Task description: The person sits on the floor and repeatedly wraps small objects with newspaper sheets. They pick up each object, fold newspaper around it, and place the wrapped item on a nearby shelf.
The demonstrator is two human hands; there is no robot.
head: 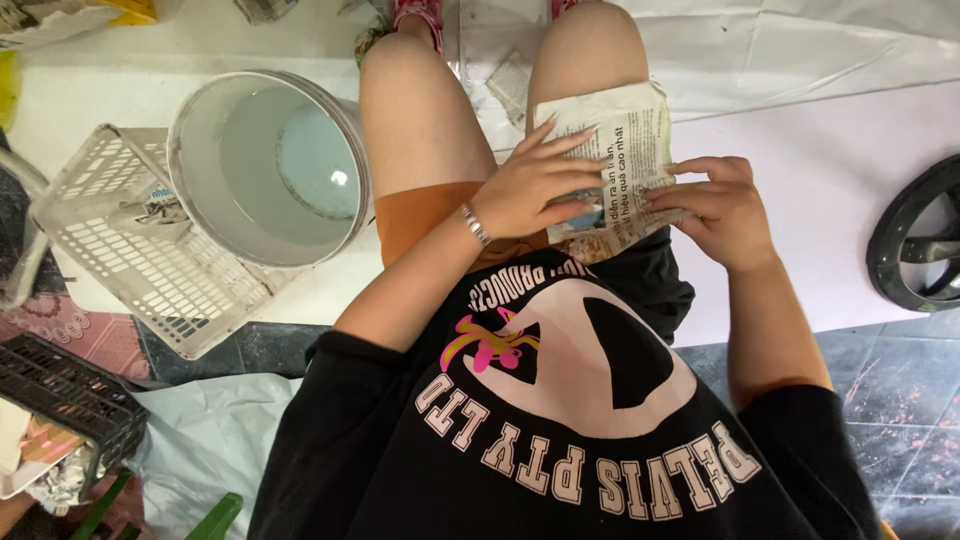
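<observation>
One folded printed newspaper sheet [612,165] is pinched by left hand [535,185] and right hand [718,205] | one white plastic bucket [268,165] and one white slotted plastic basket [140,245] are seen left of it.

Both hands [540,185] [715,205] press folded newspaper [625,140] (on lap).

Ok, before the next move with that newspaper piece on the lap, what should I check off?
1. Left hand on the newspaper piece: ok, fingers spread flat over it.
2. Right hand has a grip on its edge: ok.
3. Paper supported by the right thigh: ok.
4. Something wrapped inside the paper: cannot tell.
5. White bucket within reach on the left: ok.
6. Bucket upright: not ok, tipped against the white basket.
</observation>
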